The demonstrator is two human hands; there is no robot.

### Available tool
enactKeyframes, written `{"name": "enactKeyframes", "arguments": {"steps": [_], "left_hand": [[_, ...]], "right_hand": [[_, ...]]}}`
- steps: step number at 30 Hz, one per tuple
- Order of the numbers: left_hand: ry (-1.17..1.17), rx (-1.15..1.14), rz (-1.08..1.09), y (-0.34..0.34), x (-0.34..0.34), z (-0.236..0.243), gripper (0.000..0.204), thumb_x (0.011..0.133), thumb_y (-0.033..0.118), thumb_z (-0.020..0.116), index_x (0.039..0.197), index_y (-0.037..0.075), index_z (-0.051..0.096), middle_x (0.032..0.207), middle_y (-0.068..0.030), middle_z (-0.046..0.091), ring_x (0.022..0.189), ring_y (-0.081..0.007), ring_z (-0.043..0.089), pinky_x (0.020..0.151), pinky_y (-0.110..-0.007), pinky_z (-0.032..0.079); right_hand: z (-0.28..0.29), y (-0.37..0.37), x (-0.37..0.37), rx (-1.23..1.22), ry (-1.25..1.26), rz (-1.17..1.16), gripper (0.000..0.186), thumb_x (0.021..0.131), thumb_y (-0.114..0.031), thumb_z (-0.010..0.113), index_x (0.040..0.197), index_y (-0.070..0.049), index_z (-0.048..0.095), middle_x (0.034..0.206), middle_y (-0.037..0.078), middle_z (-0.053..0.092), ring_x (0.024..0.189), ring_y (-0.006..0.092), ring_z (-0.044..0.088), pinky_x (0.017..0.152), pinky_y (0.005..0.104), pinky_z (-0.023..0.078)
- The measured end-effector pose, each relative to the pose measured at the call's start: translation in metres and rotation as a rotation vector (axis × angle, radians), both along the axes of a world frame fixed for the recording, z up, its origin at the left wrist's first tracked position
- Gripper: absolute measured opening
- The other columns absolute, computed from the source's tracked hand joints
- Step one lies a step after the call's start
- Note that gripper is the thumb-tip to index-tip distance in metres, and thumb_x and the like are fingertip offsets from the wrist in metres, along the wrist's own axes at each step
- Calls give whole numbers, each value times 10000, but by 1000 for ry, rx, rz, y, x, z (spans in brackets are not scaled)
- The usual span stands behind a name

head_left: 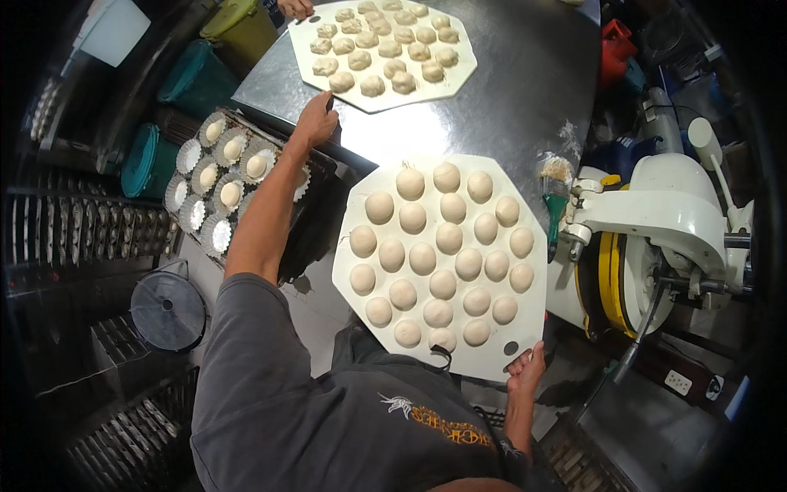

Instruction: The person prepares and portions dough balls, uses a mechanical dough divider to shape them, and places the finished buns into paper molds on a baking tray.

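Observation:
Close to my body, a white eight-sided board (484,361) carries several rows of smooth, round dough balls (443,284). My right hand (527,367) is closed on its near right corner, beside a dark round hole. Stretched out ahead, my left hand (317,120) grips the near left edge of a second white board (385,100), which lies on the steel table. The dough lumps (379,26) on that one look rougher and less even. At its far left corner rests another person's hand (295,8), cut off by the picture's edge.
The steel table (525,82) extends beyond both boards. Left of my forearm, a tray holds fluted metal moulds (196,215), some with dough balls. A green-handled brush (555,197) and a white machine (668,201) stand right. Teal bins (197,78) and a fan (168,310) are left.

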State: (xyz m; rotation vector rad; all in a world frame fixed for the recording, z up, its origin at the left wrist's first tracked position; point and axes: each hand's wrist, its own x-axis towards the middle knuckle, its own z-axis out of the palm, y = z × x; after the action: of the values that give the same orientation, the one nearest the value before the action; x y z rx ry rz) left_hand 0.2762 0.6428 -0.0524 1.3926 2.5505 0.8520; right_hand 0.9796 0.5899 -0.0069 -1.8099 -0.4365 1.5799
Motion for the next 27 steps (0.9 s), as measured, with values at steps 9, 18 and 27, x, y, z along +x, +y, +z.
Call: {"name": "enactKeyframes", "arguments": {"steps": [9, 18, 27], "left_hand": [[-360, 93, 11, -5, -15, 14, 574, 972, 301, 549, 1431, -38, 494, 1304, -288, 627, 1221, -384, 618, 1060, -398, 456], [-171, 81, 424, 26, -189, 8, 584, 945, 414, 571, 1325, -29, 593, 1224, -319, 648, 1184, -444, 614, 1024, -455, 464], [-330, -104, 366, 110, -329, -18, 644, 966, 516, 540, 1218, -64, 665, 1161, -269, 699, 1051, -346, 690, 919, -433, 506]], "right_hand": [[-5, 20, -23, -15, 26, -40, 353, 1006, -496, 600, 908, -166, 522, 598, -67, 352, 415, 60, 296, 369, 236, 224], [-11, 40, -24, -52, -53, -26, 369, 982, -533, 618, 940, -175, 538, 646, -65, 393, 424, 59, 310, 370, 233, 227], [-2, 33, -29, -98, -289, -79, 467, 930, -570, 672, 700, -228, 452, 512, -97, 312, 372, 61, 285, 342, 234, 208]]}}
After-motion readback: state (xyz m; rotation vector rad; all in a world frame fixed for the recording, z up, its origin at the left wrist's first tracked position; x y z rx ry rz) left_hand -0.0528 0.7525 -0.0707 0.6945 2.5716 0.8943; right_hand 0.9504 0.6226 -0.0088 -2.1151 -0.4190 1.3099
